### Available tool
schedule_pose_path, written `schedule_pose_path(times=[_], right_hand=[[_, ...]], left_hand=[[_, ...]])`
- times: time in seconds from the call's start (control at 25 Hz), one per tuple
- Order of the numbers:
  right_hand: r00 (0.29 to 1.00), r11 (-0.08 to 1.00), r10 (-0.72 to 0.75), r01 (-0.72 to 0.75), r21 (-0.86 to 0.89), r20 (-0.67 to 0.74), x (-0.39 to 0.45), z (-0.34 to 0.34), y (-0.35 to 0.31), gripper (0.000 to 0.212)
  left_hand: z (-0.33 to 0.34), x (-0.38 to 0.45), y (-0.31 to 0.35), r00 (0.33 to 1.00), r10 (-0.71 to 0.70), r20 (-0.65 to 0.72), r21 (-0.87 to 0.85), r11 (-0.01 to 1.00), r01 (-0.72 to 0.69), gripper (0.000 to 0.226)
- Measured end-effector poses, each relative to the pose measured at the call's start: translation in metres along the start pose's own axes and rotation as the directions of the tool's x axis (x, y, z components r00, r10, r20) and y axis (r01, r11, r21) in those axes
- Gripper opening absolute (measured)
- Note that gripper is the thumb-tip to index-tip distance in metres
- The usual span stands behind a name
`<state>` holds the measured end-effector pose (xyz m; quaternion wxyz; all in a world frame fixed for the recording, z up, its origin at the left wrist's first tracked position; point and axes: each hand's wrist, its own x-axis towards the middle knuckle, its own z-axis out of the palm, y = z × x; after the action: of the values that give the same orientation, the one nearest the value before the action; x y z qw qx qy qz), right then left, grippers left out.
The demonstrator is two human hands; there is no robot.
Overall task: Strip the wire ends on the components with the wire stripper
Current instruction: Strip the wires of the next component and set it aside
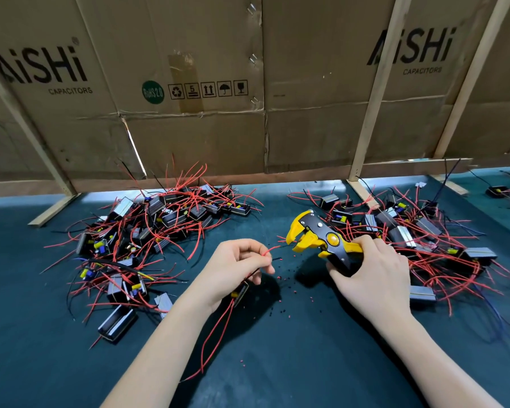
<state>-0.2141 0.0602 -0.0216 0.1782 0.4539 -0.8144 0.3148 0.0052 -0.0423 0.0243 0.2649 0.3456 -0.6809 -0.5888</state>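
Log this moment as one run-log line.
left hand: pinches red wire | right hand: grips wire stripper | jaws open, wire outside | step: strip pending

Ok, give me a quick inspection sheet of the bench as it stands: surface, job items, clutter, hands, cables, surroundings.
Surface: dark green mat.
Job's things: yellow-black wire stripper, jaws open, facing the red wire end; held component under the left hand.
Clutter: insulation bits scattered between the hands.
Grippers: left hand pinches the red wire; right hand grips the stripper handles.
Cables: tangled red and black leads in the left pile and right pile.
Surroundings: cardboard wall on wooden battens.
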Motion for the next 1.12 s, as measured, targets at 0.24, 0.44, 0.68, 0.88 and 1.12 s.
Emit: schedule_pose_path(times=[0.24, 0.44, 0.68, 0.88, 1.12], right_hand=[[1.0, 0.999, 0.025, -0.024, -0.042, 0.008, 0.0, -0.002, 0.002, 0.05], [0.998, 0.995, -0.052, 0.048, -0.086, -0.045, -0.002, -0.002, 0.001, 0.055], [0.991, 0.986, -0.127, 0.12, -0.116, -0.05, -0.004, -0.002, -0.002, 0.055], [0.992, 0.988, -0.111, 0.104, -0.11, -0.056, -0.004, -0.002, -0.002, 0.055], [0.989, 0.979, -0.143, 0.136, -0.15, -0.04, -0.005, -0.005, -0.005, 0.055]], left_hand=[[-0.008, -0.004, 0.002, 0.991, 0.009, 0.13, -0.117, 0.993, 0.006, 0.019], [-0.004, -0.006, 0.003, 0.994, 0.047, 0.097, -0.192, 0.981, -0.027, 0.013], [0.007, -0.002, -0.002, 0.991, 0.119, -0.064, -0.109, 0.986, -0.125, 0.01], [0.005, -0.002, 0.0, 0.985, 0.125, -0.122, -0.078, 0.988, -0.135, 0.011], [0.015, -0.006, -0.001, 0.992, 0.084, -0.096, -0.086, 0.992, -0.092, 0.005]])
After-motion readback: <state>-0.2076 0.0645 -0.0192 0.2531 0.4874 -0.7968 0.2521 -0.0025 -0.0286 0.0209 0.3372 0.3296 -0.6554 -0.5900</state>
